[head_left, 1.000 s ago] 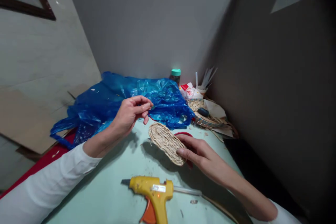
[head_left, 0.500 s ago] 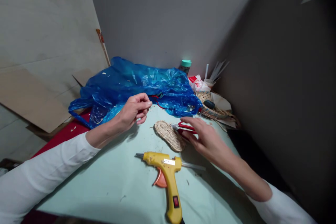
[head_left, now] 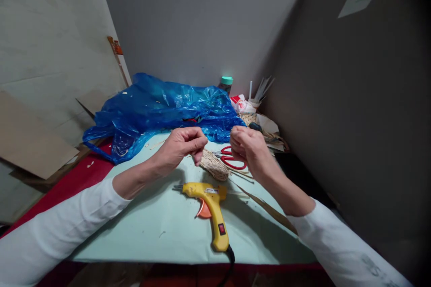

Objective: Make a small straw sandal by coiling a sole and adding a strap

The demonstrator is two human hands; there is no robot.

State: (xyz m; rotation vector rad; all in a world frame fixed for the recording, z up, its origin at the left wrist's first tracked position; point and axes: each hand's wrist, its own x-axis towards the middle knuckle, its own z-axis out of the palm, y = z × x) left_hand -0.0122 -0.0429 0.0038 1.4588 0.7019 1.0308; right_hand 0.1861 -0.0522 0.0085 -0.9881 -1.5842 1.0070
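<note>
My left hand [head_left: 184,147] is closed in a pinch above the table; anything between its fingertips is too small to make out. To the right, level with it, my right hand [head_left: 249,145] is curled closed, its contents hidden. Below and between them lies a braided straw sole [head_left: 215,169], its far end partly behind my left hand. Red-handled scissors [head_left: 232,160] rest at the sole's right side, the handles partly behind my right hand. Nearer to me a yellow glue gun [head_left: 215,208] lies on its side, nozzle pointing left.
A crumpled blue plastic bag [head_left: 161,107] spreads along the back of the pale green tabletop [head_left: 134,233]. Back right are a green-lidded jar [head_left: 226,83], a cup of glue sticks [head_left: 257,101] and a basket. Straw strips [head_left: 266,208] lie on the right. The gun's black cord [head_left: 230,260] hangs over the front edge.
My right hand has let go of the scissors, which now lie on the table, and has curled closed. Both hands are closer together in view. Straw strips now show at the right.
</note>
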